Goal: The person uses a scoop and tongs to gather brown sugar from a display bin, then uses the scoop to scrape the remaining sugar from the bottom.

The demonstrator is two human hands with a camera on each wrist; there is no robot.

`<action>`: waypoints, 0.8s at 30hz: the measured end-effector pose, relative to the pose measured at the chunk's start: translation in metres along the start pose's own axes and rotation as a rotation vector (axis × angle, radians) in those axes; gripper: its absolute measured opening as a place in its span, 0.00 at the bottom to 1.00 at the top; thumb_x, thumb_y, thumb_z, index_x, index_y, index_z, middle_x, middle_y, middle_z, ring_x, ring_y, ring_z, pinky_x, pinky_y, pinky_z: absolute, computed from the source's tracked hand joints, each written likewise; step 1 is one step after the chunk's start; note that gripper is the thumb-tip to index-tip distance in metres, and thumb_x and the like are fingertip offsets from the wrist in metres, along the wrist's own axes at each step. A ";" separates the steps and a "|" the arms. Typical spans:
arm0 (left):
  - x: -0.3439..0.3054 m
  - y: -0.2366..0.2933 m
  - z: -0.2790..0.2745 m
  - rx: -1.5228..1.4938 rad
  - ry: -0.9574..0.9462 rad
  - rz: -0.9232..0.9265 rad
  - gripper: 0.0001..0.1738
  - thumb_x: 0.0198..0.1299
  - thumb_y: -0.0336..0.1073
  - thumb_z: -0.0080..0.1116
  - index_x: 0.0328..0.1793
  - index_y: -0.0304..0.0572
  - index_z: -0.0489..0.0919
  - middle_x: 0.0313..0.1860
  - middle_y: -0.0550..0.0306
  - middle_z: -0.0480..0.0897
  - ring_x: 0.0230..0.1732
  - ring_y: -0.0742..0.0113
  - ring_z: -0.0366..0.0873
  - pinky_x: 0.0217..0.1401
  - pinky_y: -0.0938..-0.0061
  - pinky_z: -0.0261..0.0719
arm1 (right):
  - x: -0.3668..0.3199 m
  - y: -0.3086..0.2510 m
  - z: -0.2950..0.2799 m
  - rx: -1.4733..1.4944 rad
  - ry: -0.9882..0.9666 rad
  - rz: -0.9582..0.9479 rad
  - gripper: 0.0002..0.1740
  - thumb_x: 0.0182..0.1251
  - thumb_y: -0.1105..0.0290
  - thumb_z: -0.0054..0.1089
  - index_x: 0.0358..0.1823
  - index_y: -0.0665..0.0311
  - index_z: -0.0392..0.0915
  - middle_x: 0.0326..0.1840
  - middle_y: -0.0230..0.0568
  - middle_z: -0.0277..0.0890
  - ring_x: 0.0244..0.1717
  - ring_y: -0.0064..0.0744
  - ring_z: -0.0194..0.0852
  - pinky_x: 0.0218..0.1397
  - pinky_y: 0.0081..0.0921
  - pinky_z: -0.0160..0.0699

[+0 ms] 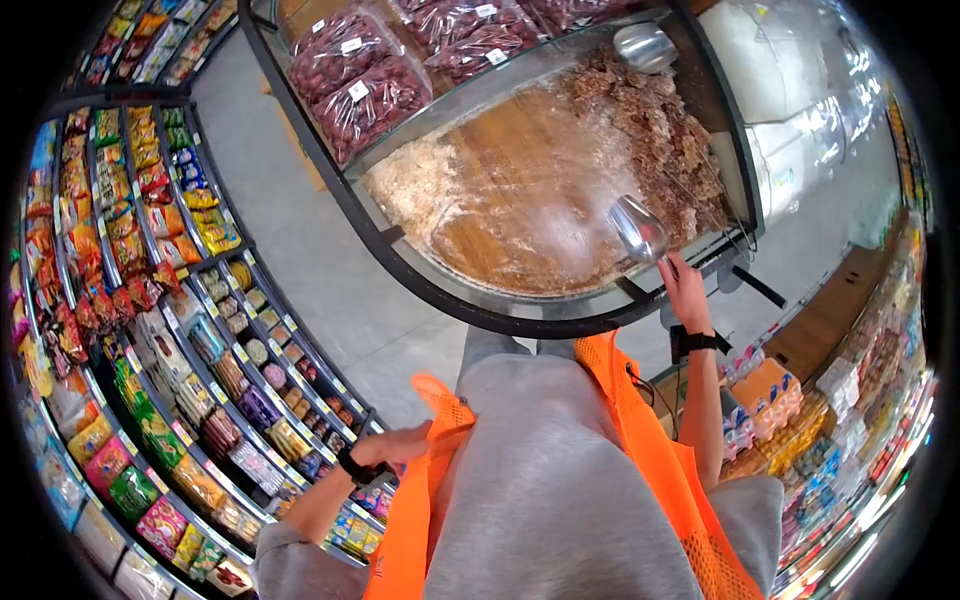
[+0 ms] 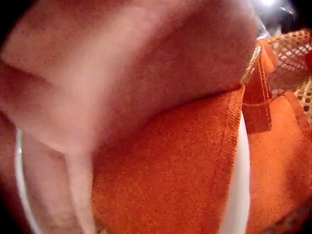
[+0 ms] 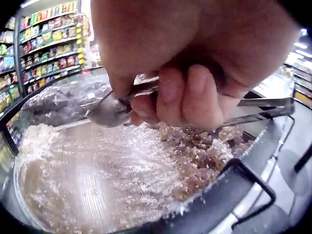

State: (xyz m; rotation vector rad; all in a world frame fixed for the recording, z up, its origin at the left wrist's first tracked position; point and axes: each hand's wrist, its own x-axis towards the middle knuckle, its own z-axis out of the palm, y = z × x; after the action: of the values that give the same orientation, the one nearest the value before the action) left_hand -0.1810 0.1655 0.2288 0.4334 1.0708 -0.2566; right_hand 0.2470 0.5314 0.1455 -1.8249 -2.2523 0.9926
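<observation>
My right hand [image 1: 686,290] grips the handle of a shiny metal scoop [image 1: 638,229] at the near edge of a glass-sided bin [image 1: 400,268]. In the right wrist view its fingers [image 3: 170,92] curl round the handle, and the scoop's head points away over the bin's floor. Brown, lumpy crystals [image 1: 650,130] are heaped along the bin's right side, and pale crumbs [image 1: 412,185] lie at the left. My left hand [image 1: 400,447] is at my waist against the orange mesh vest [image 1: 415,520]. The vest hides its fingertips, so I cannot tell whether they pinch the cloth [image 2: 165,161].
A second metal scoop [image 1: 645,47] lies at the far right of the bin. Bagged dark red goods [image 1: 365,90] sit behind the glass divider. Snack shelves [image 1: 140,190] stand to the left. A black wire bracket [image 3: 251,190] juts from the bin's rim.
</observation>
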 end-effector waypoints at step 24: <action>-0.027 -0.042 -0.017 -1.045 -0.133 0.458 0.44 0.71 0.64 0.50 0.79 0.36 0.62 0.74 0.54 0.71 0.70 0.61 0.70 0.72 0.68 0.67 | -0.076 -0.010 0.026 0.019 0.013 0.045 0.14 0.73 0.63 0.60 0.47 0.69 0.77 0.34 0.58 0.80 0.39 0.64 0.78 0.36 0.45 0.75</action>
State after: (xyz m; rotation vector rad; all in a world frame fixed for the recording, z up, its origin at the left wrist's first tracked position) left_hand -0.2242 0.1359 0.2364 -0.2875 0.8140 0.6620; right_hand 0.2487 0.4509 0.1552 -1.8770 -2.1963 1.0021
